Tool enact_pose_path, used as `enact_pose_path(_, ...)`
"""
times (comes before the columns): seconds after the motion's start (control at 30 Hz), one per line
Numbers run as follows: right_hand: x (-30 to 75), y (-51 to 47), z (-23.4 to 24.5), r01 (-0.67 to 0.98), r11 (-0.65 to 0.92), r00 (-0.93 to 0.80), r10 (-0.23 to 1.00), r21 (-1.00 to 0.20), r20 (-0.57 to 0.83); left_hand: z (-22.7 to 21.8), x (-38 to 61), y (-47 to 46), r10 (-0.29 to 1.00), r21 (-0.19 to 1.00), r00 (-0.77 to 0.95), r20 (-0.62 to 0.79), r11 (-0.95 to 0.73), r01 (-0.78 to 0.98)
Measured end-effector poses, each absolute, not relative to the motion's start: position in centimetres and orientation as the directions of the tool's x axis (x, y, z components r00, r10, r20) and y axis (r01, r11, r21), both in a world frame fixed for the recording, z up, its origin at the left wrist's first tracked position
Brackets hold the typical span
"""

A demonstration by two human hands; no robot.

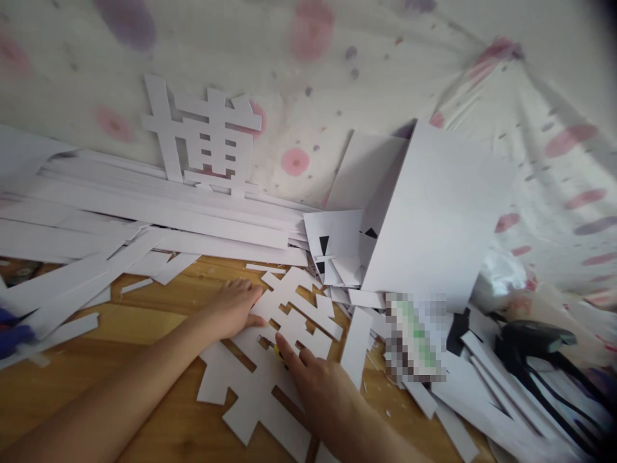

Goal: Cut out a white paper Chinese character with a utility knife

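Head view: white strips [193, 222] and a leaning board [434, 212] crowd the worktop [168, 431] around the white cutout [263, 381], flat beneath both hands. The left hand [236, 308] presses it, fingers together, thumb apart; the right hand's [321, 386] fingers pinch a cutter [277, 350] (yellow, mostly hidden). Both hands reach forward, knuckles up.

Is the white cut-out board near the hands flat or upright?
Flat: the white cut-out board lies on the brown wooden tabletop.

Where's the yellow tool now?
In the head view, the yellow tool is in the right hand, over the white cutout, below and left of centre.
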State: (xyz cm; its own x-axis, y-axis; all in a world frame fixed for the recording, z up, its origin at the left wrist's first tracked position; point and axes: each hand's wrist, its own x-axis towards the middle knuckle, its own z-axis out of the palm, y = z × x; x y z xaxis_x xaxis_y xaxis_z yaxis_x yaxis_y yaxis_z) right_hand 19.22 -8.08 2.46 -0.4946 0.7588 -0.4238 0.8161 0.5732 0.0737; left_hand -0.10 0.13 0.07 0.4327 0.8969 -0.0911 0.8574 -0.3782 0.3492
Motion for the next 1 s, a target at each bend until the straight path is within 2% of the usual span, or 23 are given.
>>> enact_pose_path(0.13,18.8,-8.2,2.5,0.816,0.575,-0.513,0.772,0.067,-0.375,0.1,-0.1,0.1,0.894,0.348,0.438,-0.093,-0.383,0.856)
enact_pose_path(0.3,18.3,-8.1,2.7,0.816,0.574,-0.506,0.768,0.071,-0.392,0.1,-0.2,0.1,0.892,0.344,0.442,-0.090,-0.389,0.855)
enact_pose_path(0.47,17.3,-7.9,3.5,0.793,0.591,-0.475,0.750,0.145,-0.461,-0.1,-0.2,0.2,0.890,0.346,0.447,-0.089,-0.393,0.852)
enact_pose_path(0.77,16.5,-7.6,5.9,0.770,0.621,-0.512,0.738,0.147,-0.439,-0.1,0.0,0.4,0.900,0.328,0.417,-0.125,-0.359,0.874)
enact_pose_path(1.0,16.9,-7.6,5.2,0.766,0.620,-0.498,0.740,0.169,-0.452,-0.5,-0.1,0.5,0.906,0.344,0.409,-0.107,-0.353,0.870)
